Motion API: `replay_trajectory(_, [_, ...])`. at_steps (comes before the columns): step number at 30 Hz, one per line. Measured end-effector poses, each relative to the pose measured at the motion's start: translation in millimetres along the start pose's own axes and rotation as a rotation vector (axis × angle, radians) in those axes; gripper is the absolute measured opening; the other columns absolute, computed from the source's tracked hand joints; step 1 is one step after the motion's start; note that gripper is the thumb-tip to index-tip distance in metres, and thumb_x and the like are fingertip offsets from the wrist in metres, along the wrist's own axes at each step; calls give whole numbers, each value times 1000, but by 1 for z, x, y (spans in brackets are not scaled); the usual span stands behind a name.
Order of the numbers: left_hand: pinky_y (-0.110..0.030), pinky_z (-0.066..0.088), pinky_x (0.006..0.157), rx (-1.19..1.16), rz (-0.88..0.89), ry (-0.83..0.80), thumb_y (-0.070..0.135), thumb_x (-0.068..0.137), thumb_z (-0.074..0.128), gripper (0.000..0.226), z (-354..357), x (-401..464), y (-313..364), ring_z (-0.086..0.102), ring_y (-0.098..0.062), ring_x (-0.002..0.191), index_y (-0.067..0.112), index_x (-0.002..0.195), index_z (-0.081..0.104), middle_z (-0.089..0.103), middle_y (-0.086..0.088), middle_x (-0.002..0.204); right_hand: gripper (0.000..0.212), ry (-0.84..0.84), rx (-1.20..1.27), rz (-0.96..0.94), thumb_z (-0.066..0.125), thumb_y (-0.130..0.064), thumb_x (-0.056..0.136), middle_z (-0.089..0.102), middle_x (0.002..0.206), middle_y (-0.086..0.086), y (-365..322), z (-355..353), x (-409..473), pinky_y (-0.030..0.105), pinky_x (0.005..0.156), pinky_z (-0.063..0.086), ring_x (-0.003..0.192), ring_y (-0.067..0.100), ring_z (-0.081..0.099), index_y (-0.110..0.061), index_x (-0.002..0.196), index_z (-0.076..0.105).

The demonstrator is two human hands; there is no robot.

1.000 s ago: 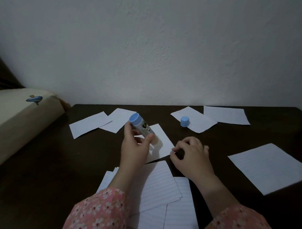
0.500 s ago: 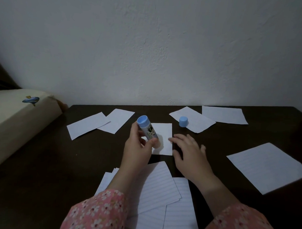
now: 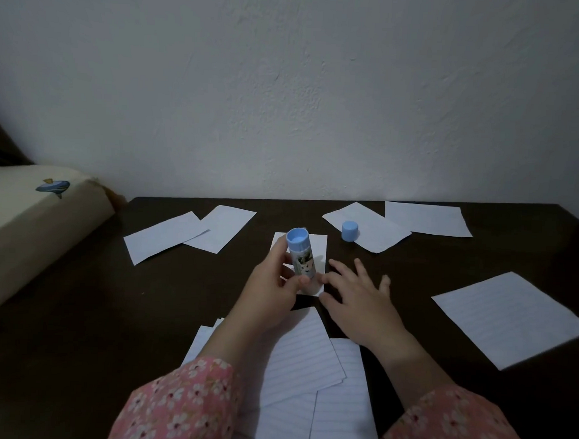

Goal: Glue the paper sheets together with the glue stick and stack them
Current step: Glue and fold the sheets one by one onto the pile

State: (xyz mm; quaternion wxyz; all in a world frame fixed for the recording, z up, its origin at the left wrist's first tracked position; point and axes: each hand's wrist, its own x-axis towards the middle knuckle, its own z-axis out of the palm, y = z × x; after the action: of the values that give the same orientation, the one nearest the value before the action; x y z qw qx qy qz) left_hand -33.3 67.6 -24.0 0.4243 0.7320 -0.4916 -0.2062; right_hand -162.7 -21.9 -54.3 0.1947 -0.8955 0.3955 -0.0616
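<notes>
We see the left hand (image 3: 272, 284) w/ its grip clamped round a glue stick (image 3: 300, 256), tip down on a small paper sheet (image 3: 316, 250) mid-desk (image 3: 81, 310). The label shows a cartoon pic; any writing is too dim to read. The right hand (image 3: 357, 300) lies flat, fingers apart, at the sheet's edge. The blue cap (image 3: 350, 230) sits on another sheet (image 3: 376, 235).

Dark table (image 3: 79, 359) — scattered white paper sheets (image 3: 511, 317), one bearing a blue cap (image 3: 350, 230).

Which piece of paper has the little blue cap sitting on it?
The blue cap sits on the slanted sheet at the back right, just left of the far corner sheet. No other paper carries anything.
</notes>
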Motion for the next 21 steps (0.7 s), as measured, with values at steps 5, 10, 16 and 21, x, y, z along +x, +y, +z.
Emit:
replay_trajectory(5, [-13, 47, 69, 24, 30, -12, 12, 93, 58, 59, 4, -1, 0, 55, 3, 86, 38, 140, 32, 49, 21, 104, 37, 11, -22, 9, 32, -41, 102, 10, 160, -15, -1, 2, 1, 62, 113, -4, 149, 19, -8, -40, 138, 39])
replay_trajectory(10, [-12, 44, 67, 51, 42, -51, 13, 94, 56, 67, 6, 1, -2, 56, 2, 89, 43, 144, 24, 50, 16, 112, 36, 22, -22, 23, 31, -46, 101, 13, 159, -15, -1, 3, 3, 62, 113, -2, 149, 19, -5, -40, 136, 42])
replay_trajectory(16, [-14, 43, 68, 50, 49, -50, 11, 93, 55, 67, 8, 8, -2, 57, -3, 82, 43, 145, 25, 52, 8, 114, 36, 23, 2, 38, 31, -49, 100, 15, 159, -15, -1, 2, 4, 61, 113, -3, 149, 18, -3, -42, 133, 44])
replay_trajectory(21, [-21, 46, 77, 66, 2, -41, 10, 93, 57, 74, -1, 10, -3, 52, -8, 90, 46, 146, 19, 46, 11, 114, 35, 33, 33, 41, 37, -39, 100, 15, 158, -16, -2, 2, 4, 61, 113, -3, 149, 17, -4, -45, 133, 43])
